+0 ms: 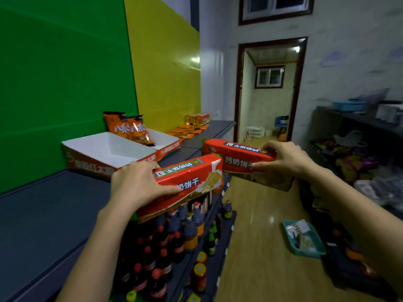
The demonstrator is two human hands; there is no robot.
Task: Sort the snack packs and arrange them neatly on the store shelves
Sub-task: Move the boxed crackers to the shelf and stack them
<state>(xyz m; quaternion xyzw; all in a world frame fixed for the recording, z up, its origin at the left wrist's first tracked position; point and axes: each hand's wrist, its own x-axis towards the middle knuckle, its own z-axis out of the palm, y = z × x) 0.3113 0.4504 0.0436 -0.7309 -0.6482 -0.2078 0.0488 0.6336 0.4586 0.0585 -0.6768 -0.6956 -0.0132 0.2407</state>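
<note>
My left hand [135, 186] grips one red biscuit box [192, 182] by its near end, holding it over the front edge of the grey top shelf [43, 214]. My right hand [285, 158] holds a second red biscuit box [235, 158] further right, out over the aisle. Both boxes are long, with white lettering and a dark label on top. Behind them on the shelf, an open white-lined carton [113, 151] holds two orange snack bags [128, 129] standing upright.
Flat orange packets [187, 131] and small boxes [197, 119] lie at the shelf's far end. Several bottles [181, 232] fill the lower shelves. A teal basket [305, 238] sits on the wooden floor. A dark rack of goods [359, 162] stands on the right; a doorway [270, 90] is ahead.
</note>
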